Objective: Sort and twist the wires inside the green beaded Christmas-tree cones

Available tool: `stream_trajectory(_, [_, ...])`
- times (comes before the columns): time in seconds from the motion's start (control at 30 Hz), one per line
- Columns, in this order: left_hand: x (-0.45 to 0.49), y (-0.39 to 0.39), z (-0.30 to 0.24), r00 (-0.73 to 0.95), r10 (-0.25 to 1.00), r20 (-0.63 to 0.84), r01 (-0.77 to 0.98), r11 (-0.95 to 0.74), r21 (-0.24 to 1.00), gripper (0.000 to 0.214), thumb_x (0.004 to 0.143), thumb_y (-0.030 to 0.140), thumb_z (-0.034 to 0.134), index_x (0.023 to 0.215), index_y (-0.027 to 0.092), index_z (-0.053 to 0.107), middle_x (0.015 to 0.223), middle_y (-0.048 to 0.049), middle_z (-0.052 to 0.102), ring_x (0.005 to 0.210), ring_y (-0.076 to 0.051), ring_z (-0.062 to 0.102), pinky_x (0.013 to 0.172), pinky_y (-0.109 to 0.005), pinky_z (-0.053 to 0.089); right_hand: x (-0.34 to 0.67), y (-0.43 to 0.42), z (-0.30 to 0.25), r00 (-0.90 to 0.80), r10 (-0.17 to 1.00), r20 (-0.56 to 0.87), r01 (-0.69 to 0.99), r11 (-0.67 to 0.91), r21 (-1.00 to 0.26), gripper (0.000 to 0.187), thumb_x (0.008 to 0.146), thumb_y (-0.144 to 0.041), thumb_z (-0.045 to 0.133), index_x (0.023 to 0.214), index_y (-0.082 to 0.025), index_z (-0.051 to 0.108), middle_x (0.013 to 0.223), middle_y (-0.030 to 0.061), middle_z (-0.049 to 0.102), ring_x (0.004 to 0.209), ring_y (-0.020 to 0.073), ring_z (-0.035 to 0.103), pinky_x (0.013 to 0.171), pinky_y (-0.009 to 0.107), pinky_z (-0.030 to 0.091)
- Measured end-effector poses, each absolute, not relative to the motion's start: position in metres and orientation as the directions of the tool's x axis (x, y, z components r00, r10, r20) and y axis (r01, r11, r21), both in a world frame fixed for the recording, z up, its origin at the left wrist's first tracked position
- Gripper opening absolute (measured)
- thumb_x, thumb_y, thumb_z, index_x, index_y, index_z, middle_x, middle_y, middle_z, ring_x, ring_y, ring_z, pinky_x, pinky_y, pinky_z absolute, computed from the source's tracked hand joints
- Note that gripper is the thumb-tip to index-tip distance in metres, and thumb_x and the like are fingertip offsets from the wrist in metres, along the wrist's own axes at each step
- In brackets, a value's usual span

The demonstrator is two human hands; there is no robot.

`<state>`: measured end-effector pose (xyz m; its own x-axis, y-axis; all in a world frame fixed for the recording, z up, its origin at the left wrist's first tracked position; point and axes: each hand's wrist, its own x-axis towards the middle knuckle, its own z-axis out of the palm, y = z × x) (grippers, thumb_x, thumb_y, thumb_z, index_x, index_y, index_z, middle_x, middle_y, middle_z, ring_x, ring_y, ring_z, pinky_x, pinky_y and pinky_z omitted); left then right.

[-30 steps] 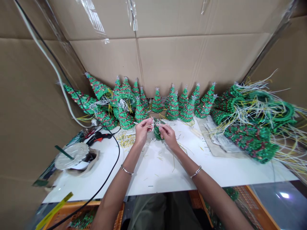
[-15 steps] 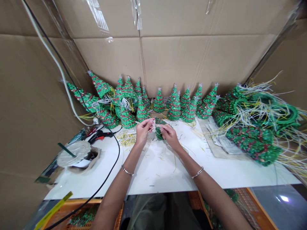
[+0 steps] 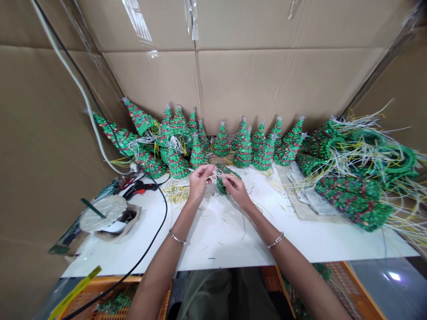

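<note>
Midway along the white desk (image 3: 200, 249), toward its back edge, left hand (image 3: 199, 180) and right hand (image 3: 235, 184) keep narrow grips on thin white wires (image 3: 218, 174) by a green tinsel piece (image 3: 221, 188), partly hidden. Wires look light, bendy; pinch near ends. Tinsel probably soft, crushable.

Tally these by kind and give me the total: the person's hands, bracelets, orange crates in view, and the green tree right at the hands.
Hands: 2
Silver bracelets: 2
Orange crates: 2
Green tree at the hands: 1
Total: 7
</note>
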<state>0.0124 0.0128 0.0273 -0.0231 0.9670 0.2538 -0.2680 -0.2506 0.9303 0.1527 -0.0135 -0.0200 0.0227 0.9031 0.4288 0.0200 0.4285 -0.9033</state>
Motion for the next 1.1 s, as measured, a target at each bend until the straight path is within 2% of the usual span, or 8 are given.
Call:
stream_trajectory(0.13, [0.017,0.010,0.028,0.001,0.967,0.253,-0.286,-0.242,0.927,0.034,0.067,0.045,0.076,0.080,0.015,0.068,0.072,-0.0026,0.066,0.048,-0.007,0.053,0.039,-0.018,0.035,0.150,-0.013,-0.022,-0.008,0.911,0.412,0.028,0.412,-0.911,0.035,0.082,-0.050,0.061,0.097,-0.020,0.072,0.080,0.0031,0.056,0.062,0.0125,0.044,0.057,0.026,0.040])
stream_trajectory(0.33, [0.022,0.008,0.025,0.006,0.972,0.237,-0.245,-0.228,0.942,0.033,0.066,0.047,0.077,0.076,0.016,0.068,0.052,0.0031,0.054,0.043,-0.007,0.045,0.039,-0.018,0.031,0.148,-0.013,-0.023,0.012,0.886,0.464,0.066,0.462,-0.884,0.031,0.084,-0.048,0.058,0.085,-0.021,0.074,0.079,0.0036,0.062,0.072,0.0161,0.049,0.067,0.029,0.042])
stream_trajectory(0.47, [0.023,0.007,0.024,-0.007,0.971,0.237,-0.248,-0.232,0.941,0.035,0.065,0.048,0.077,0.075,0.016,0.068,0.049,0.0047,0.049,0.042,-0.006,0.041,0.039,-0.018,0.029,0.148,-0.015,-0.021,-0.004,0.893,0.449,0.046,0.449,-0.892,0.034,0.086,-0.049,0.056,0.086,-0.021,0.074,0.078,0.0036,0.060,0.071,0.0157,0.050,0.066,0.028,0.042])
stream_trajectory(0.57, [0.025,0.005,0.026,0.009,0.977,0.213,-0.281,-0.202,0.938,0.034,0.066,0.046,0.077,0.077,0.016,0.068,0.055,0.0025,0.056,0.044,-0.007,0.044,0.039,-0.018,0.028,0.148,-0.014,-0.022,-0.019,0.905,0.425,0.004,0.425,-0.905,0.034,0.085,-0.051,0.057,0.085,-0.021,0.074,0.078,0.0035,0.058,0.069,0.0150,0.049,0.060,0.027,0.041])
stream_trajectory(0.7, [0.027,0.002,0.028,0.042,0.975,0.216,-0.323,-0.191,0.927,0.032,0.069,0.044,0.075,0.079,0.016,0.067,0.075,-0.0029,0.066,0.047,-0.006,0.048,0.038,-0.018,0.026,0.149,-0.012,-0.025,-0.036,0.912,0.408,-0.026,0.407,-0.913,0.038,0.083,-0.056,0.058,0.081,-0.020,0.072,0.077,0.0038,0.057,0.066,0.0147,0.049,0.055,0.026,0.040])
stream_trajectory(0.97, [0.031,0.005,0.022,-0.015,0.972,0.236,-0.320,-0.228,0.920,0.031,0.067,0.044,0.077,0.079,0.016,0.068,0.069,0.0001,0.064,0.047,-0.005,0.043,0.045,-0.019,0.034,0.148,-0.011,-0.024,-0.039,0.881,0.471,0.042,0.472,-0.880,0.034,0.084,-0.050,0.058,0.079,-0.020,0.072,0.078,0.0044,0.063,0.076,0.0175,0.053,0.070,0.030,0.044])
stream_trajectory(1.1, [0.033,0.006,0.019,-0.030,0.978,0.205,-0.320,-0.204,0.925,0.033,0.067,0.045,0.077,0.081,0.016,0.071,0.071,-0.0008,0.065,0.052,-0.007,0.045,0.047,-0.020,0.035,0.148,-0.011,-0.024,-0.036,0.890,0.454,0.036,0.455,-0.890,0.033,0.083,-0.049,0.058,0.075,-0.020,0.071,0.074,0.0033,0.062,0.071,0.0164,0.051,0.067,0.029,0.043])
